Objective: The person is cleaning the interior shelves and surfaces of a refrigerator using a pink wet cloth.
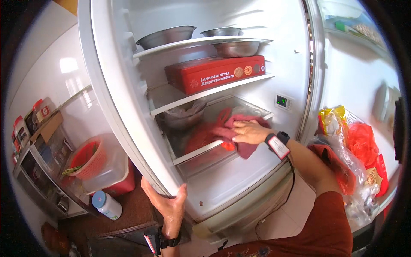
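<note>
My right hand (252, 131) lies on a dark red cloth (245, 147), pressed against the right part of the lowest glass shelf (189, 157) of an opened refrigerator. Part of the cloth hangs over the shelf's white front edge. Red plastic shows blurred through the glass below. My left hand (170, 196) grips the lower left edge of the refrigerator body (112, 96), thumb on the front side. A metal bowl with a plastic bag (183, 115) stands at the back left of that lowest shelf level.
A red biscuit tin (215, 74) sits on the middle shelf, metal bowls (167, 37) above. Filled plastic bags (362, 144) crowd the door at right. At left, a pink basket (88, 157), a plastic box (112, 167) and a blue-lidded jar (107, 205) stand on a brown surface. A cable hangs below my right arm.
</note>
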Demonstrator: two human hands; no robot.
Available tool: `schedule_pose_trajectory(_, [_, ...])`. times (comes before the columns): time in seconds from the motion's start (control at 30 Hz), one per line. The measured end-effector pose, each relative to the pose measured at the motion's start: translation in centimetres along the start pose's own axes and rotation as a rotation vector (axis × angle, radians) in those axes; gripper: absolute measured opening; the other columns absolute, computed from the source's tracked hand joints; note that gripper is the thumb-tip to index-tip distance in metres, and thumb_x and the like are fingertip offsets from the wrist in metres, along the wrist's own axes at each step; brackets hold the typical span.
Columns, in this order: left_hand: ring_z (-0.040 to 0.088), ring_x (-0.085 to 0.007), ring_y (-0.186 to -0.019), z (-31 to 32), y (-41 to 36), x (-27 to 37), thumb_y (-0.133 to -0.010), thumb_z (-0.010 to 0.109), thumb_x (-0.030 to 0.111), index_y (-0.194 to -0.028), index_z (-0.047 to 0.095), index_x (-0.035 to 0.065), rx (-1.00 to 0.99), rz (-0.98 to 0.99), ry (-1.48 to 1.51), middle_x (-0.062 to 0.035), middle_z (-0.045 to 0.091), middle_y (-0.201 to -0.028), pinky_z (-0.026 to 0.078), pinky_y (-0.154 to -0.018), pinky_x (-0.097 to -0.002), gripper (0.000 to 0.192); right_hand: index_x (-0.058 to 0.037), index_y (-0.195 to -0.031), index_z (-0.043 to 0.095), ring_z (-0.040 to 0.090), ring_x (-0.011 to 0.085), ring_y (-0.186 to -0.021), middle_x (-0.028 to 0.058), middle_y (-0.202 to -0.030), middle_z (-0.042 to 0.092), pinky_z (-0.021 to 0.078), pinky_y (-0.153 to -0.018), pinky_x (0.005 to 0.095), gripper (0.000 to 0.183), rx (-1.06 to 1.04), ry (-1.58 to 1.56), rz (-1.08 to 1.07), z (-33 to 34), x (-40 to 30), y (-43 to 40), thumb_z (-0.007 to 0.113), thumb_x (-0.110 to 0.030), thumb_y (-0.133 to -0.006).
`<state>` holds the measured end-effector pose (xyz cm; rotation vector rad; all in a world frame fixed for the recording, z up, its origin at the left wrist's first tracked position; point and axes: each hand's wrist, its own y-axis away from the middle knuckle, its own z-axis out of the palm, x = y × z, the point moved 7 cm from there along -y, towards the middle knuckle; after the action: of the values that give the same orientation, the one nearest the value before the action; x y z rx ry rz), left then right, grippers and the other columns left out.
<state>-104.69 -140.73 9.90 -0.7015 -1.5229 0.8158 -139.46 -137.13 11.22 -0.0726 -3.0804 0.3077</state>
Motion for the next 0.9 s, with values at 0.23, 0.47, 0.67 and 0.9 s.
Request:
schedule_pose_trajectory(0.23, [0.035,-0.0363,-0.115,0.1,0.6,-0.7,-0.053,0.077,0.016,-0.129,0.026,-0.0057,-0.066,-0.103,0.015,-0.0225,0.035,-0.123,0.026,-0.098,-0.0455,0.094,-0.0055,-0.112,0.055,0.030,0.0316,-0.128,0.0176,-0.135,0.034,0.0258,-0.100,0.0473,0.047,-0.140,-0.052,-0.134,0.0,-1.2,-3.3,0.036,-0.043,-0.092])
schedule_pose_trajectory(0.47, [0.034,-0.0321,-0.121,-0.5,2.8,-2.6,-0.057,0.072,0.006,-0.139,0.006,-0.0042,-0.007,0.004,-0.127,-0.0261,0.023,-0.136,0.030,-0.100,-0.0425,0.106,-0.0287,-0.127,0.046,0.029,0.0327,-0.129,0.0181,-0.137,0.032,0.0314,-0.100,0.0533,0.039,-0.122,0.195,-0.159,4.5,6.7,-11.7,0.037,-0.035,-0.090])
schedule_pose_trajectory(0.67, [0.038,-0.0304,-0.117,-1.0,2.8,-1.9,-0.059,0.079,0.021,-0.141,0.007,-0.0003,0.098,-0.300,0.170,-0.0224,0.026,-0.137,0.034,-0.095,-0.0426,0.111,-0.0297,-0.129,0.044,0.030,0.0295,-0.130,0.0123,-0.140,0.032,0.0305,-0.100,0.0522,0.040,-0.036,0.321,0.070,5.7,13.1,-16.4,0.036,-0.037,-0.090])
schedule_pose_trajectory(0.9, [0.032,-0.0329,-0.126,-1.1,2.1,0.1,-0.073,0.074,0.031,-0.142,0.023,0.0129,0.057,-0.101,0.023,-0.0184,0.031,-0.139,0.028,-0.100,-0.0499,0.088,-0.0310,-0.131,0.041,0.030,0.0273,-0.131,0.0103,-0.141,0.032,0.0266,-0.102,0.0537,0.044,-0.049,0.167,0.278,6.2,19.2,-18.2,0.031,-0.042,-0.090])
